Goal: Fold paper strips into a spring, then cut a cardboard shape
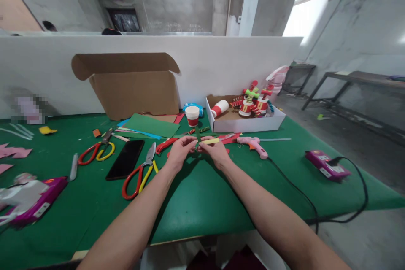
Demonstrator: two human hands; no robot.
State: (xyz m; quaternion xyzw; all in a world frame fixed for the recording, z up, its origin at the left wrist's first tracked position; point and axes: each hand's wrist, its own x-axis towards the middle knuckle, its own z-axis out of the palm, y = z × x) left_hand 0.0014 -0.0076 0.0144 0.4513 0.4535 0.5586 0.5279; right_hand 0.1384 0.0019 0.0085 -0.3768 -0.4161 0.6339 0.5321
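Observation:
My left hand and my right hand meet above the green table, fingers pinched together. Between them they hold a narrow green paper strip that stands up from the fingertips, and a yellow strip lies along my right fingers. Just behind the hands stands a white paper cup with a red band. Red-and-yellow scissors lie left of my left hand, beside a black phone.
An open cardboard box stands at the back, with coloured paper sheets before it. A white tray box holds finished cup crafts. A pink glue gun and its black cable lie right; another scissors lies left.

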